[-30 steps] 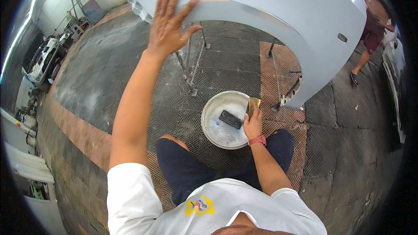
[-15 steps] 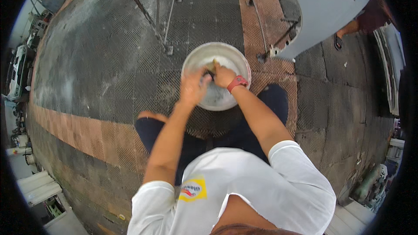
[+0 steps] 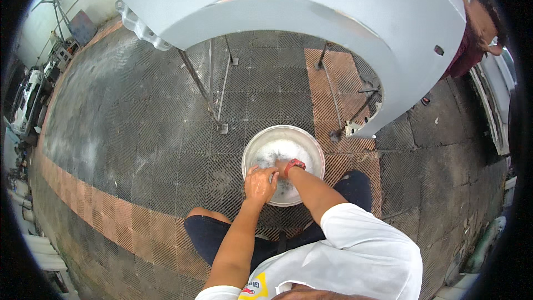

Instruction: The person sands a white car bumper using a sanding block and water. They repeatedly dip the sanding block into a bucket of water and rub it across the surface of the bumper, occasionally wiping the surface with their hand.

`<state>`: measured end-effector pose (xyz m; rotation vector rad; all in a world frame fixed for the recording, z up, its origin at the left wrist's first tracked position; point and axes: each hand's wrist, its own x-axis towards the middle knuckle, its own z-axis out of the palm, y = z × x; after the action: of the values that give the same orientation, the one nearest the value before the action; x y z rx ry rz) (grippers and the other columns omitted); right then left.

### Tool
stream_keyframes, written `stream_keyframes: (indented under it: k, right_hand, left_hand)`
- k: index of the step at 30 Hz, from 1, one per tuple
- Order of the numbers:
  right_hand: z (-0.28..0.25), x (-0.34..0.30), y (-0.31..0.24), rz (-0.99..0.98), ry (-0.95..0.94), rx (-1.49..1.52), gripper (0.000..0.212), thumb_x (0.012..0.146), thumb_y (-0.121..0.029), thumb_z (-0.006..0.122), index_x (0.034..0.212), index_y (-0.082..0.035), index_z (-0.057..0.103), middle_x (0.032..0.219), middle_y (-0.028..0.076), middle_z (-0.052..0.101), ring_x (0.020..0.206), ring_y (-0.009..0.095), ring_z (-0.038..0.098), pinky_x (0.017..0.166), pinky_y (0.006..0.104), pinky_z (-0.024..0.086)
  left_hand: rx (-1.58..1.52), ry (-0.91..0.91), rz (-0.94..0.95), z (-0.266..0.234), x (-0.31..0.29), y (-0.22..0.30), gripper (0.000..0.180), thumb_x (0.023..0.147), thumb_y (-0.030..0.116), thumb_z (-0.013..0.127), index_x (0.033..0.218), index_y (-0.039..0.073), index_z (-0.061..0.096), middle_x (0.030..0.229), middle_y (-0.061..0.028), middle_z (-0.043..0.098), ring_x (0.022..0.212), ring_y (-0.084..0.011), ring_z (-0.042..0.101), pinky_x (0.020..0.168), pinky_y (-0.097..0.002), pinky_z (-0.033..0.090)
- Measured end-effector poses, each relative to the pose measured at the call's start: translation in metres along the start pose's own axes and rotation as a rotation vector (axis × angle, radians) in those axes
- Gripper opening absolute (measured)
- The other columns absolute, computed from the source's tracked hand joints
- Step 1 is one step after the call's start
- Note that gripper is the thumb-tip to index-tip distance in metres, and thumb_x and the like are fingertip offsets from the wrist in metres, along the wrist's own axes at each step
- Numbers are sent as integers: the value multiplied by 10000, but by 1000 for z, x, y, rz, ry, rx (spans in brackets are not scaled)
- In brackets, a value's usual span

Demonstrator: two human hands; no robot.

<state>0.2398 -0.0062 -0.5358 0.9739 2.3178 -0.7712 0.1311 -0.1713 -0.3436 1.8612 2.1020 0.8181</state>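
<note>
A round whitish bucket [image 3: 316,136] with whitish, frothy water in it stands on the floor in front of me. My left hand [image 3: 260,184] is at its near left rim, palm down, with fingers bent a little and apart; nothing shows in it. Into the bucket reaches my right hand [image 3: 281,168], a red wristband [image 3: 295,165] on its wrist. Its fingers are down in the water and hidden, so what they hold, if anything, cannot be seen.
Beyond the bucket a large grey car fender [image 3: 344,14] hangs on a metal stand [image 3: 201,89]. At the far right another person [image 3: 483,22] stands by it. Ribbed black and orange tiles [image 3: 150,133] cover the floor. Car parts [image 3: 30,97] line the left wall.
Both hands were together over the bucket around a small yellowish thing and something dark; now they are apart, the right one lowered into the water. My view has tilted up, showing more fender.
</note>
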Motion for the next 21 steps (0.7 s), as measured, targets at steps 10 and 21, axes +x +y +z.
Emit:
stream_keyframes:
  k: [10,21]
  right_hand:
    - [-191,-218,-60,-299,395,-772,237,956,-266,672,1037,-152,863,1115,103,813,1160,304,710,1014,455,495]
    - [-438,-454,-163,-417,1423,-713,376,883,-179,788,1252,-193,721,1291,80,698,1209,300,656,989,488,522]
  left_hand:
    - [220,-431,-2,2,5,1,323,954,355,740,1195,158,827,1161,-161,797,1082,-323,758,1045,-480,516]
    - [-785,264,-475,-281,151,-18,885,1057,683,578,1599,3,415,1336,-191,624,1250,-332,644,1033,-525,588]
